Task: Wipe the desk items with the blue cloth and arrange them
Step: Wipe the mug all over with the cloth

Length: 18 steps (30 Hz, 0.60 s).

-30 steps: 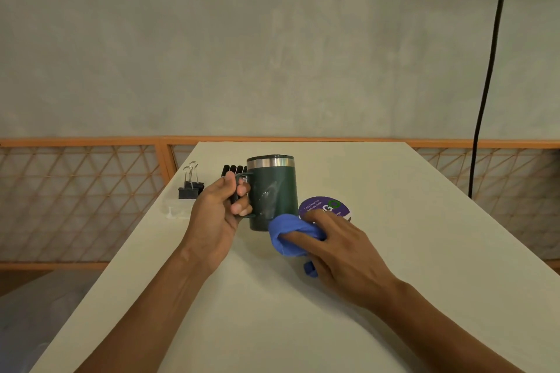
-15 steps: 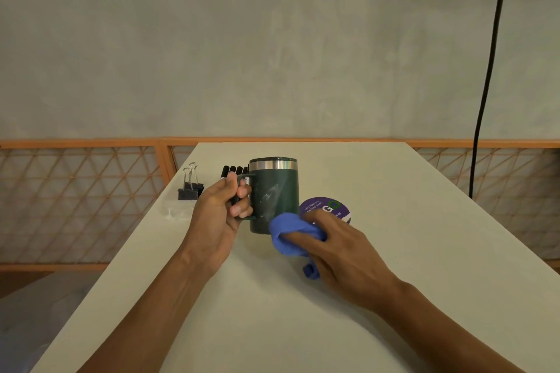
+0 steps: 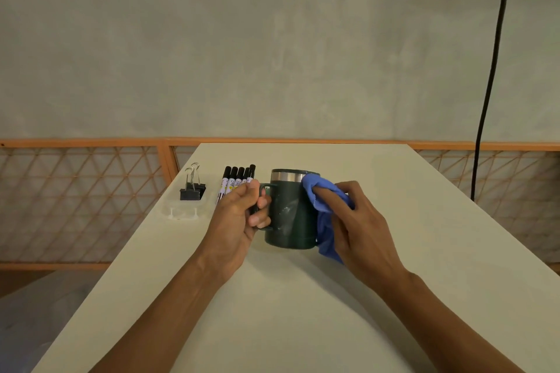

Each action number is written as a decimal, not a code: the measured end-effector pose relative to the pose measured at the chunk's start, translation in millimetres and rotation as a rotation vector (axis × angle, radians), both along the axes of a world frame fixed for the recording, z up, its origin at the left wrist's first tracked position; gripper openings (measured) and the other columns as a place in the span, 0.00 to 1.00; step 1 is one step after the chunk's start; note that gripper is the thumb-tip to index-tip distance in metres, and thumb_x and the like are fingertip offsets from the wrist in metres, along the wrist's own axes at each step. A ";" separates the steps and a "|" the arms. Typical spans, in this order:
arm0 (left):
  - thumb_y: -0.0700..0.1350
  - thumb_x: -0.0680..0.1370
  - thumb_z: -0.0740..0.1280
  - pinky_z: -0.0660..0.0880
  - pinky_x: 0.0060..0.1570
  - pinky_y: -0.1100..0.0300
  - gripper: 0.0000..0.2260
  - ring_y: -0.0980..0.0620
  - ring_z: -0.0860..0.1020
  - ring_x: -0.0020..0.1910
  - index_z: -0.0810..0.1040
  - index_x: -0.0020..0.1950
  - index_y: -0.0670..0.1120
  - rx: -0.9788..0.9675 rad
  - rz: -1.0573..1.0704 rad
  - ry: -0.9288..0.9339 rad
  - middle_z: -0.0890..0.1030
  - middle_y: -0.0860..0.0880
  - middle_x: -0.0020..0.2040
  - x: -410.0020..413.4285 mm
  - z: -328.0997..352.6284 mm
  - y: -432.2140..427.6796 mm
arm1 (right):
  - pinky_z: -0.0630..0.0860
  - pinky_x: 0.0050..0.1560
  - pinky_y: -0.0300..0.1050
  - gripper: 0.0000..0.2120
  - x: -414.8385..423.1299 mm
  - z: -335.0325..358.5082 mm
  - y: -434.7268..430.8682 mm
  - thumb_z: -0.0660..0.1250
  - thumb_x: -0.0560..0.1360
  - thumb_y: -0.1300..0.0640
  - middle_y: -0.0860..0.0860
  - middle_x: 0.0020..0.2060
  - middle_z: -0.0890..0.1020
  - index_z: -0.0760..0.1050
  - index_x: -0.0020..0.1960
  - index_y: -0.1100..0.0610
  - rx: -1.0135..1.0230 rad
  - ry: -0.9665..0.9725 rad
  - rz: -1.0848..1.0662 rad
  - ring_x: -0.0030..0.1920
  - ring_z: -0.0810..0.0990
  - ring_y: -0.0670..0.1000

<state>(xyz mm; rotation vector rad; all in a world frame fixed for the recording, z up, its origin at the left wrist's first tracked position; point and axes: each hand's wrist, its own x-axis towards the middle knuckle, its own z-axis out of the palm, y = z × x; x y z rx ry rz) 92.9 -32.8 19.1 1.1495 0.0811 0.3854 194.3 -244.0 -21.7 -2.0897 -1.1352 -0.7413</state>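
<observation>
Mug (image 3: 291, 215) upright on desk (image 3: 303, 312), left fingers (image 3: 260, 218) curled round handle (image 3: 268, 186), right fingers (image 3: 325, 192) clutching blue cloth (image 3: 325, 233) at rim (image 3: 286, 175), clips (image 3: 191, 189) in tray (image 3: 181, 212)

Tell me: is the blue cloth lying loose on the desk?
No, the right hand grips the blue cloth against the side of the green mug.

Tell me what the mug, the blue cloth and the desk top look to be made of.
The mug: probably steel; a bare brushed-metal band shows at the rim, the body carries a matte dark green coating. The blue cloth: soft fabric, perhaps microfibre; it bunches and folds limply. The desk top: likely laminate or painted board; smooth, matte, off-white, no grain.
</observation>
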 end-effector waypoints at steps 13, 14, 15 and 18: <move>0.44 0.89 0.59 0.67 0.34 0.63 0.12 0.57 0.65 0.28 0.76 0.49 0.42 0.006 0.090 0.000 0.73 0.49 0.38 2.2 -1.7 17.3 | 0.80 0.45 0.46 0.32 -6.4 -12.7 3.8 0.80 0.72 0.58 0.50 0.61 0.75 0.74 0.72 0.43 -0.249 -0.212 0.113 0.51 0.77 0.51; 0.43 0.89 0.59 0.67 0.34 0.62 0.13 0.56 0.64 0.29 0.76 0.48 0.43 0.023 0.083 0.002 0.73 0.49 0.38 1.7 -1.8 14.6 | 0.82 0.46 0.48 0.29 -4.3 -10.2 2.5 0.77 0.75 0.56 0.50 0.61 0.76 0.74 0.73 0.44 -0.220 -0.180 0.102 0.51 0.79 0.51; 0.43 0.89 0.59 0.67 0.34 0.62 0.13 0.56 0.64 0.29 0.76 0.47 0.44 0.036 0.075 0.004 0.73 0.49 0.38 1.2 -1.8 10.7 | 0.82 0.47 0.48 0.25 -5.2 -4.9 1.9 0.72 0.79 0.54 0.50 0.62 0.76 0.73 0.74 0.44 -0.173 -0.153 0.083 0.51 0.80 0.51; 0.43 0.89 0.60 0.65 0.36 0.60 0.12 0.56 0.63 0.29 0.74 0.47 0.45 0.046 0.045 0.017 0.73 0.49 0.37 0.3 -3.1 -0.9 | 0.75 0.50 0.34 0.18 -6.2 4.5 1.9 0.63 0.85 0.53 0.44 0.60 0.74 0.74 0.73 0.43 -0.020 0.038 0.016 0.50 0.77 0.46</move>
